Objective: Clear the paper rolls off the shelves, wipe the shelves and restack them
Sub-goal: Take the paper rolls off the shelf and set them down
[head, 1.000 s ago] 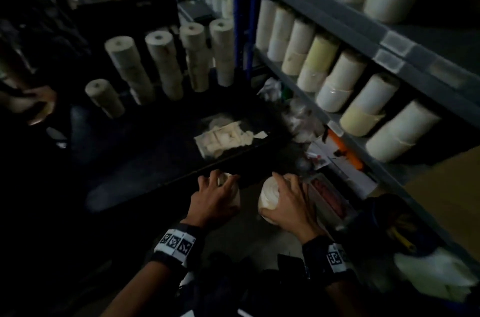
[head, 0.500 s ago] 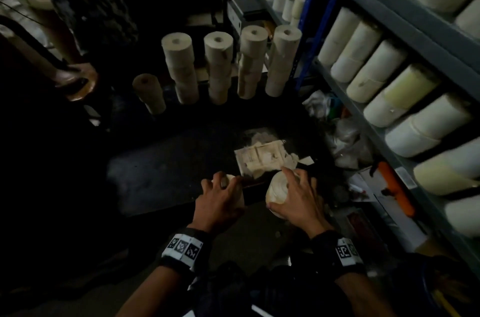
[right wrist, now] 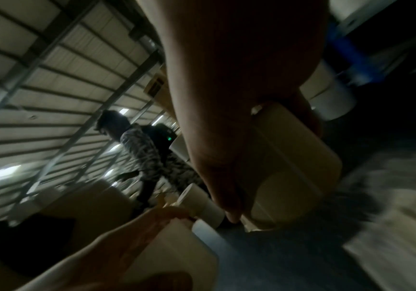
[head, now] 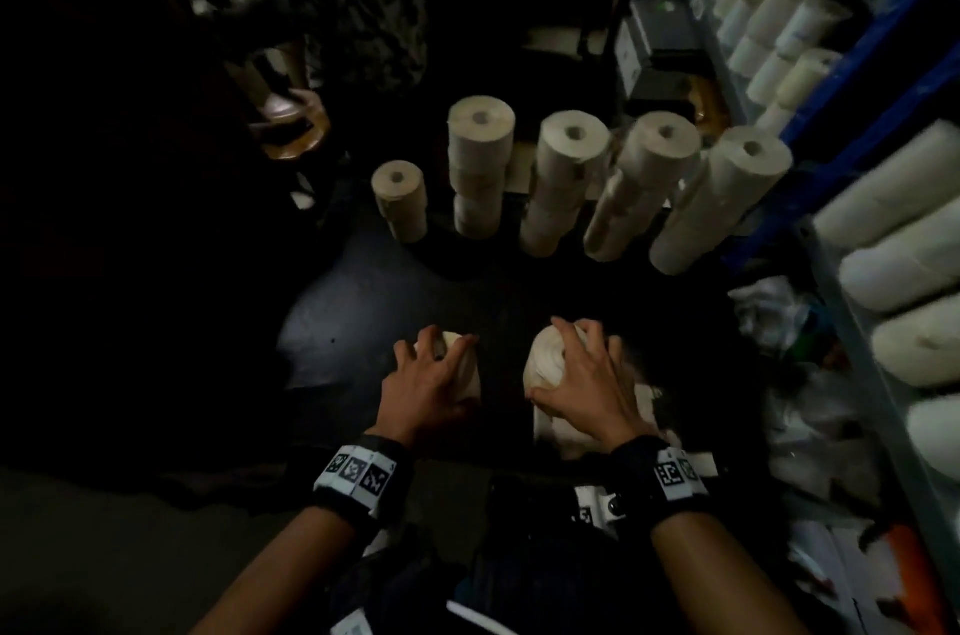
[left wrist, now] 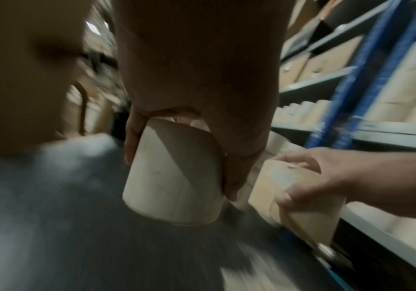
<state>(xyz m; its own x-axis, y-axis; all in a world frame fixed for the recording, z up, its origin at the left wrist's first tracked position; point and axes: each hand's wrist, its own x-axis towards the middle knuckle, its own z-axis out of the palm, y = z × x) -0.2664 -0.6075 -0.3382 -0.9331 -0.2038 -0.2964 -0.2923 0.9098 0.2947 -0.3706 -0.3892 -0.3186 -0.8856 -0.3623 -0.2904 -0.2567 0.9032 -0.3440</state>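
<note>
My left hand (head: pixel 434 366) grips a pale paper roll (head: pixel 467 364) from above; in the left wrist view this roll (left wrist: pixel 174 177) hangs upright just over the dark floor. My right hand (head: pixel 582 374) grips a second paper roll (head: pixel 545 356), tilted, with my fingers curled over its top. In the left wrist view that second roll (left wrist: pixel 299 193) sits to the right, held by the right hand (left wrist: pixel 309 177). Beyond both hands, several stacks of paper rolls (head: pixel 566 177) stand in a row on the floor. The grey shelves (head: pixel 872 374) on the right hold more rolls lying on their sides.
A single short stack of rolls (head: pixel 400 197) stands left of the taller ones. Crumpled plastic and loose items (head: pixel 769 312) lie by the shelf foot. A blue shelf post (head: pixel 841 78) rises at right. Another person (right wrist: pixel 147 153) stands farther back.
Both hands have carried their rolls forward over the dark floor, past the flat packet of paper pieces and closer to the row of stacks. My view has tilted down and left.
</note>
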